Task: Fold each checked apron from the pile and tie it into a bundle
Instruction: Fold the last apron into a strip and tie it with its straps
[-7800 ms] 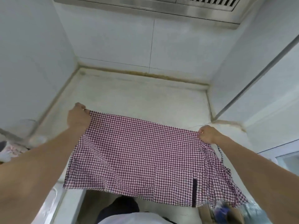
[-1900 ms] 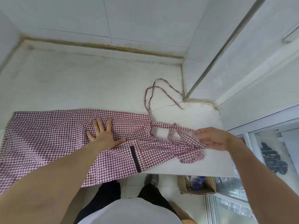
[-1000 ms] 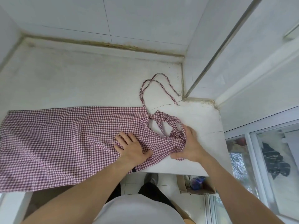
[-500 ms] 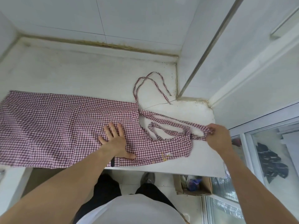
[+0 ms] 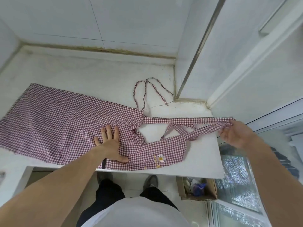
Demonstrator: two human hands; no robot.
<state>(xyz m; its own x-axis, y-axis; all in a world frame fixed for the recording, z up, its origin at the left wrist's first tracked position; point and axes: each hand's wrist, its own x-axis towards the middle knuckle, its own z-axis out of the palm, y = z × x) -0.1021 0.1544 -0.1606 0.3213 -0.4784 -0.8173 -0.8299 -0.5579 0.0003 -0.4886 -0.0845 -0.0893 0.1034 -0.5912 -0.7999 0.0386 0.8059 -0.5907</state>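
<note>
On the counter (image 5: 82, 76), left hand (image 5: 111, 145) pins apron (image 5: 54, 122); right hand (image 5: 236, 135) pinches straps (image 5: 188, 120).

The left hand (image 5: 109, 145) lies flat with its palm down, near the front edge of the tabletop (image 5: 91, 74). Its fingers (image 5: 108, 131) are straight and spread a little, and the thumb sticks out to the right. The left arm is bare and reaches in from the bottom left. The right hand (image 5: 236, 135) is held out over the right edge of the tabletop. Its fingers curl and pinch a strap (image 5: 183, 120). The bare right arm comes in from the bottom right.
</note>
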